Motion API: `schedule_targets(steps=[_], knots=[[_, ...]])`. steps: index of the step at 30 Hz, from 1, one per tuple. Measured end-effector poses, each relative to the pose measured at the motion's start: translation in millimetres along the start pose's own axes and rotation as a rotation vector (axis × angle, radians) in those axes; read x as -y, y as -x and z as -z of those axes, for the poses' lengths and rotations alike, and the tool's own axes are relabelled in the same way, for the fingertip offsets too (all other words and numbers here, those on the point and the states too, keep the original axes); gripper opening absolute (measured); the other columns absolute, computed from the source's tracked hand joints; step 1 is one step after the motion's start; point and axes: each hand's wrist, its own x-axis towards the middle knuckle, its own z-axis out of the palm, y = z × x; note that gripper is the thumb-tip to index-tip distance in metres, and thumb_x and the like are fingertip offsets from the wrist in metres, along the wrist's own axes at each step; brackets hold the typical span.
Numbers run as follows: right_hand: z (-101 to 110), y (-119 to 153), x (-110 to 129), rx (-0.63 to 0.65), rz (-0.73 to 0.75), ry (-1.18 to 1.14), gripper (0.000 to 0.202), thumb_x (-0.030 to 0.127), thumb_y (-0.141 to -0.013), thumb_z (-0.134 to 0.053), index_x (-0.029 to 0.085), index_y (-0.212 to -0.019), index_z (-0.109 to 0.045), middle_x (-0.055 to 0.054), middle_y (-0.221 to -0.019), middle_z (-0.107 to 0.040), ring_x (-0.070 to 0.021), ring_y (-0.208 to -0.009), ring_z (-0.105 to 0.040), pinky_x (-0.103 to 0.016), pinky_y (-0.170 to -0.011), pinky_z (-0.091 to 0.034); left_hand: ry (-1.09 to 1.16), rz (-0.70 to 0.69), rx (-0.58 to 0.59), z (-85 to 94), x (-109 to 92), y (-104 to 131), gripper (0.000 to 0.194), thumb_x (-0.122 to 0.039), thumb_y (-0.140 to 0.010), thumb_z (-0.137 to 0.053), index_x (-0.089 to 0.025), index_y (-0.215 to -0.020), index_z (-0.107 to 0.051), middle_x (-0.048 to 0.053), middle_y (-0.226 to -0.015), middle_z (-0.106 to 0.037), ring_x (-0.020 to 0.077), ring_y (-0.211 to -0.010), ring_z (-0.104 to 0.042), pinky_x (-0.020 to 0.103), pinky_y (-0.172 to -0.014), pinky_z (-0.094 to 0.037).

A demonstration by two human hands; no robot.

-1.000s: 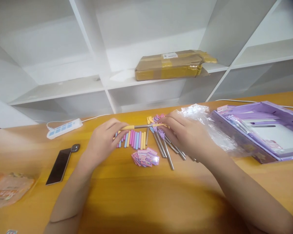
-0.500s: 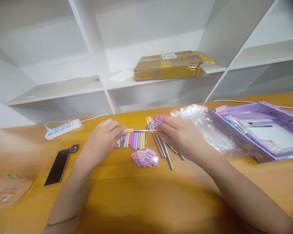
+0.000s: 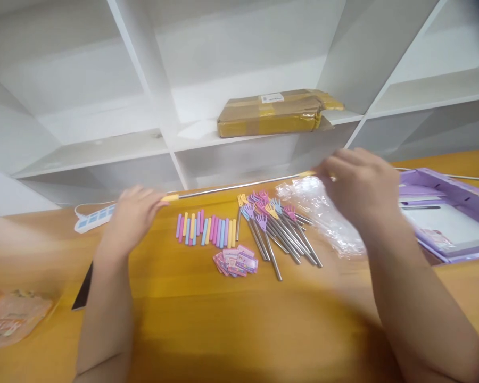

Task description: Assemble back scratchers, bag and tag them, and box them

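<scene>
One long metal rod between my two hands.
My left hand closes its grip on the yellow handle; the rod is over the tabletop, near back scratchers; my right hand grips the other end.

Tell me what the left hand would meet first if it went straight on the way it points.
Setting aside the rod in its grip, the left hand would probably meet the white shelf unit first; depth is unclear in this single view.
</scene>
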Motion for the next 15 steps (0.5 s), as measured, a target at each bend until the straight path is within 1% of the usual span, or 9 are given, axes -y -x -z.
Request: schedule_targets(steps=[2,3,4,5,7,8,10,12,15], knots=[[-0.6,-1.8,-43.7,-0.004,-0.255,0.064,0.03,0.032,-0.104,-0.064,0.015,-0.083,-0.078,-0.008,-0.082,-0.068,-0.0148,-0.077,-0.045,-0.031,-0.065,-0.028,-0.035,0.052,-0.003,3.9,29.4,10.0,0.035,-0.043,-0.115,-0.048,-0.022,-0.108,-0.074,0.004,-0.088,-0.073,0.0227,-0.087,-0.058,0.032,-0.079,-0.042],[-0.3,-1.6,-64.5,-0.012,-0.365,0.095,0.029,0.035,-0.102,-0.069,0.014,-0.088,-0.081,-0.01,-0.083,-0.068,-0.0149,-0.076,-0.044,-0.033,-0.064,-0.028,-0.045,0.082,-0.024,6.2,41.0,14.8,0.034,-0.043,-0.115,-0.049,-0.021,-0.107,-0.074,0.002,-0.089,-0.074,0.0217,-0.089,-0.059,0.03,-0.08,-0.043],[0.2,-1.0,-83.0,-0.022,-0.462,0.13,0.025,0.033,-0.1,-0.074,0.011,-0.093,-0.084,-0.011,-0.084,-0.069,-0.0147,-0.075,-0.043,-0.034,-0.064,-0.028,-0.039,0.105,-0.045,8.6,49.6,19.0,0.035,-0.042,-0.115,-0.049,-0.021,-0.107,-0.075,0.002,-0.089,-0.075,0.021,-0.091,-0.059,0.029,-0.08,-0.044],[1.1,0.0,-98.6,-0.015,-0.537,0.144,0.02,0.028,-0.096,-0.079,0.009,-0.097,-0.085,-0.011,-0.084,-0.069,-0.0137,-0.073,-0.043,-0.034,-0.065,-0.03,-0.027,0.121,-0.05,11.0,55.1,22.2,0.034,-0.041,-0.115,-0.049,-0.021,-0.106,-0.075,0.001,-0.09,-0.076,0.0205,-0.092,-0.06,0.028,-0.081,-0.045],[3.8,2.2,-119.2,0.013,-0.62,0.15,0.017,0.019,-0.09,-0.084,0.007,-0.102,-0.086,-0.012,-0.087,-0.072,-0.0116,-0.069,-0.044,-0.035,-0.067,-0.034,-0.002,0.148,-0.031,15.2,57.3,25.1,0.033,-0.04,-0.115,-0.049,-0.021,-0.106,-0.075,0.001,-0.093,-0.077,0.0201,-0.095,-0.061,0.027,-0.08,-0.046],[5.4,3.0,-124.3,0.025,-0.643,0.153,0.019,0.016,-0.088,-0.085,0.007,-0.104,-0.087,-0.012,-0.089,-0.073,-0.0109,-0.068,-0.045,-0.035,-0.068,-0.036,0.001,0.159,-0.019,16.9,55.3,25.1,0.032,-0.039,-0.114,-0.049,-0.022,-0.107,-0.075,0.001,-0.094,-0.077,0.0201,-0.095,-0.061,0.027,-0.08,-0.046],[8.5,3.9,-126.8,0.037,-0.663,0.166,0.022,0.017,-0.089,-0.085,0.006,-0.107,-0.087,-0.013,-0.091,-0.074,-0.0107,-0.069,-0.047,-0.034,-0.071,-0.039,-0.022,0.184,-0.011,19.3,49.1,23.2,0.031,-0.038,-0.114,-0.048,-0.022,-0.107,-0.074,0.002,-0.093,-0.075,0.0206,-0.094,-0.061,0.028,-0.079,-0.045],[10.3,4.1,-123.8,0.053,-0.653,0.165,0.023,0.02,-0.09,-0.085,0.006,-0.109,-0.086,-0.012,-0.092,-0.074,-0.0113,-0.071,-0.049,-0.033,-0.073,-0.041,-0.062,0.205,-0.015,20.5,44.1,20.9,0.031,-0.036,-0.114,-0.046,-0.021,-0.107,-0.073,0.003,-0.092,-0.071,0.0216,-0.093,-0.059,0.029,-0.079,-0.043],[9.7,4.5,-117.7,0.06,-0.608,0.144,0.024,0.023,-0.09,-0.086,0.008,-0.108,-0.086,-0.012,-0.093,-0.073,-0.0123,-0.073,-0.05,-0.032,-0.076,-0.042,-0.091,0.223,0.0,21.1,42.2,19.7,0.034,-0.036,-0.115,-0.042,-0.019,-0.111,-0.071,0.006,-0.094,-0.068,0.0231,-0.094,-0.058,0.031,-0.081,-0.043]])
